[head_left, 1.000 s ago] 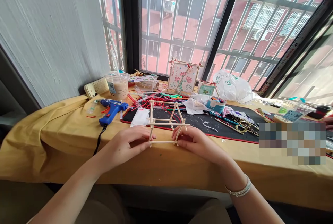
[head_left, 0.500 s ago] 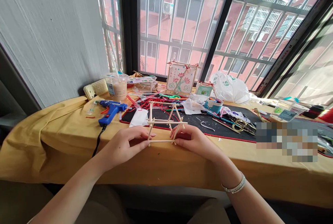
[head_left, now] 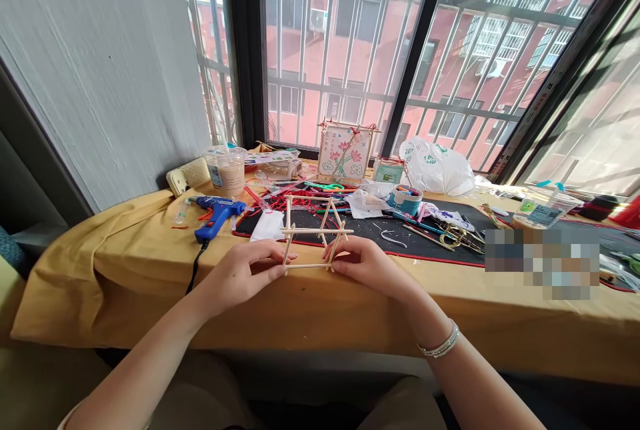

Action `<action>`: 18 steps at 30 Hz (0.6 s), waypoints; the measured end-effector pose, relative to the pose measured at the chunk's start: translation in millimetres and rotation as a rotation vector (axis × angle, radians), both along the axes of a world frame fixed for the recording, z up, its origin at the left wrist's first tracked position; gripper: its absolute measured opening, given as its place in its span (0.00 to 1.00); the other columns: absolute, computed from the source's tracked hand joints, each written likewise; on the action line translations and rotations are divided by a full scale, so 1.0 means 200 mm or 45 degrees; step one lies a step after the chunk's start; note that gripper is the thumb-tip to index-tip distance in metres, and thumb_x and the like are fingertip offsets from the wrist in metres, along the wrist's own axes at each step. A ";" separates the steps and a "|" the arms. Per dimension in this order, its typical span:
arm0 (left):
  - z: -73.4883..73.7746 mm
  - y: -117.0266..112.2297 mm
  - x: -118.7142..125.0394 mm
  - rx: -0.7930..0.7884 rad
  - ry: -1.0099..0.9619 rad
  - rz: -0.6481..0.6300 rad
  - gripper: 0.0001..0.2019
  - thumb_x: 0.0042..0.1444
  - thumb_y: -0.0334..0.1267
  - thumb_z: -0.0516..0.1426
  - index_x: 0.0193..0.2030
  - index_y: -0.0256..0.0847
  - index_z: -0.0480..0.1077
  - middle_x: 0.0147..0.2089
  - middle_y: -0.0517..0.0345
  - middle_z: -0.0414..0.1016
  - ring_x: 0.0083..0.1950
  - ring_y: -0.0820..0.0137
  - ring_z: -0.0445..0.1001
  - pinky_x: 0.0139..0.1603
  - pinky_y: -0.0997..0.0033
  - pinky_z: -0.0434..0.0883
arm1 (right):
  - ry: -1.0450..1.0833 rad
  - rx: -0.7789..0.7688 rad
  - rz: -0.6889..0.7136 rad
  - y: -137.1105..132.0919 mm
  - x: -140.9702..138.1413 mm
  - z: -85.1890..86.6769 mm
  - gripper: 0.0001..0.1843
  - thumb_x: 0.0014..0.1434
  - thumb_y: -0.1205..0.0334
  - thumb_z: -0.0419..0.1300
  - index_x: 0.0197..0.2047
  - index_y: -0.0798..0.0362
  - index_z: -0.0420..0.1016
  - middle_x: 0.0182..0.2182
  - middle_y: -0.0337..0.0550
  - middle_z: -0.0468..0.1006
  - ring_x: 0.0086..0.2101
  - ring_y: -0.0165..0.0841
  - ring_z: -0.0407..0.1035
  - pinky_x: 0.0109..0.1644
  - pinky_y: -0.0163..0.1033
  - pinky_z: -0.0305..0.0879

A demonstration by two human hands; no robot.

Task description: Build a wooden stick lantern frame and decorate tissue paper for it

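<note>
A small frame of pale wooden sticks (head_left: 309,266) stands upright at the table's front edge, between my two hands. Its sticks cross at the corners, with upright legs and crossbars. My left hand (head_left: 250,271) pinches the lower left corner between thumb and fingers. At the lower right corner, my right hand (head_left: 363,267) grips the frame in the same way, with a sparkling bracelet on that wrist. Behind the frame lie a white paper piece (head_left: 269,226) and tangled red cord (head_left: 300,188). To the left of my left hand is a blue glue gun (head_left: 218,215).
A dark mat (head_left: 370,229) holds scissors (head_left: 453,237), pens and a blue round container (head_left: 406,202). Drink cups stand left (head_left: 227,173) and right (head_left: 543,210). A framed flower picture (head_left: 345,152) and a plastic bag (head_left: 437,167) sit by the window.
The camera view has shifted slightly. Both hands keep their hold on the stick frame, which looks otherwise the same.
</note>
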State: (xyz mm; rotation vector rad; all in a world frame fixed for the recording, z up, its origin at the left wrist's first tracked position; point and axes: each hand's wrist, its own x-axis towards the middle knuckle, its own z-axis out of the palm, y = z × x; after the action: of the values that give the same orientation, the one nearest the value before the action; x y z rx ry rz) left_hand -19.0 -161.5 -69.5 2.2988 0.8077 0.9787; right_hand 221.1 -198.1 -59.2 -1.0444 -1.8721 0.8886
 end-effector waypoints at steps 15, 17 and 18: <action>-0.03 0.02 -0.04 -0.083 0.019 0.052 0.17 0.51 0.47 0.58 0.46 0.43 0.72 0.49 0.54 0.74 0.51 0.63 0.72 0.51 0.68 0.71 | 0.078 -0.112 0.059 -0.02 0.02 0.00 0.10 0.52 0.61 0.61 0.38 0.55 0.74 0.43 0.46 0.73 0.43 0.35 0.69 0.49 0.40 0.67; -0.03 0.02 -0.04 -0.109 -0.006 0.059 0.18 0.50 0.48 0.58 0.46 0.42 0.72 0.50 0.53 0.74 0.51 0.62 0.72 0.51 0.67 0.71 | 0.091 -0.076 0.060 -0.02 0.02 -0.01 0.10 0.52 0.61 0.61 0.38 0.55 0.74 0.43 0.46 0.73 0.44 0.35 0.69 0.50 0.41 0.67; -0.03 0.02 -0.04 -0.114 -0.021 0.057 0.18 0.50 0.48 0.58 0.46 0.42 0.72 0.51 0.52 0.73 0.51 0.61 0.71 0.51 0.66 0.71 | 0.101 -0.049 0.063 -0.02 0.02 -0.01 0.10 0.51 0.61 0.62 0.38 0.55 0.74 0.43 0.46 0.73 0.45 0.35 0.69 0.51 0.41 0.66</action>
State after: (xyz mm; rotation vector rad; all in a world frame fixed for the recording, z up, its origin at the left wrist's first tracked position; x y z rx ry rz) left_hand -26.3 -156.7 -76.4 2.2027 0.8814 0.9599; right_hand 224.2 -201.3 -61.3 -0.9755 -1.8281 0.9842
